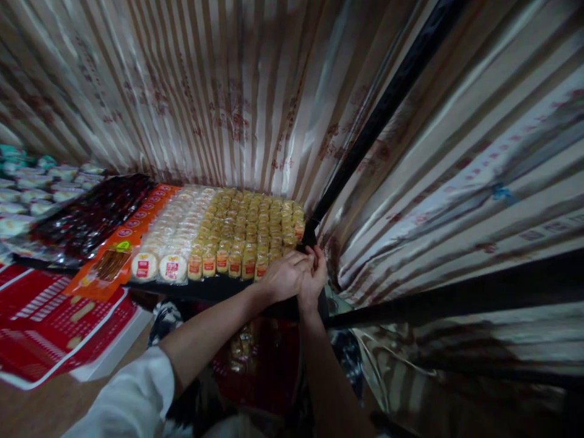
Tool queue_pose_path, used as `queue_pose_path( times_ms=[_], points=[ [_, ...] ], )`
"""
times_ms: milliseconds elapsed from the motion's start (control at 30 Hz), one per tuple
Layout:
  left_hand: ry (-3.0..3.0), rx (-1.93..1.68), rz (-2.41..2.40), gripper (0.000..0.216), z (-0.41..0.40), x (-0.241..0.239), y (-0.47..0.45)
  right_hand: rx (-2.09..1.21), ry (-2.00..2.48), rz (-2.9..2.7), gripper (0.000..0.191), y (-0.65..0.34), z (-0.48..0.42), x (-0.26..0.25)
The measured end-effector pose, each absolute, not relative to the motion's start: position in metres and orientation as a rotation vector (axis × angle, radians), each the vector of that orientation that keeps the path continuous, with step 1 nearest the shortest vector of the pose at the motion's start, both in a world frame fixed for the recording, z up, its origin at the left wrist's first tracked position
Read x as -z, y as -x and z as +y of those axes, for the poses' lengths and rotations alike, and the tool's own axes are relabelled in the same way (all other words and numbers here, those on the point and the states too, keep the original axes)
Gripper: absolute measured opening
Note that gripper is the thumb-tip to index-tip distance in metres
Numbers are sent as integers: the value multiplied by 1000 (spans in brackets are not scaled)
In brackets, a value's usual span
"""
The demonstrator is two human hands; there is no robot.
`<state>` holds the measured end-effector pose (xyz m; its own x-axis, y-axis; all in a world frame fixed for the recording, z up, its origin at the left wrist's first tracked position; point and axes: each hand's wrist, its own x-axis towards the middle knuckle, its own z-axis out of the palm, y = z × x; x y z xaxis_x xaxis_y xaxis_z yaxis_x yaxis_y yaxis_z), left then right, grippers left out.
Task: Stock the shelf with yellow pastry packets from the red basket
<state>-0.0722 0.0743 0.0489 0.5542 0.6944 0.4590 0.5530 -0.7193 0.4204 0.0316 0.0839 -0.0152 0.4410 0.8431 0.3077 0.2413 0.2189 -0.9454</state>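
Note:
My left hand (pixel 285 277) and my right hand (pixel 314 281) meet at the right front corner of a dark shelf (pixel 196 291). The fingers of both are bent and drawn together, overlapping; whatever may lie between them is hidden. Right beside my left hand stand tight rows of small yellow wrapped cakes (pixel 241 234), with red labels on the front ones. Left of these are rows of white round wrapped biscuits (pixel 172 267). Below my arms, a red basket (pixel 274 365) in shadow has some yellow wrapped packs (pixel 241 347) in it.
An orange snack packet (pixel 103 267), dark wrapped packs (pixel 100 219) and white-and-green packs (pixel 39 182) fill the shelf's left side. A red basket (pixel 41 322) stands below left. A black upright post (pixel 365 137) rises by my hands; striped plastic sheeting (pixel 219 91) hangs behind.

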Motion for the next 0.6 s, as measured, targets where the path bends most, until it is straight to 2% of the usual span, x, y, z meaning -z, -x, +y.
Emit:
queue_pose_path(
  times_ms=[133, 267, 433, 600],
  points=[
    [-2412, -1015, 996, 35, 6, -25, 96, -643, 1355, -1042, 39, -12, 5, 10],
    [-2244, -1079, 1100, 31, -60, 14, 116, -816, 1474, -1265, 31, -5, -60, 45],
    [-1784, -631, 1355, 34, -94, 66, 131, -1127, 1767, -1429, 36, 5, -82, 101],
    [-1254, -339, 1577, 32, -74, 104, 138, -1233, 2000, -1504, 35, 22, -65, 121]
  ],
)
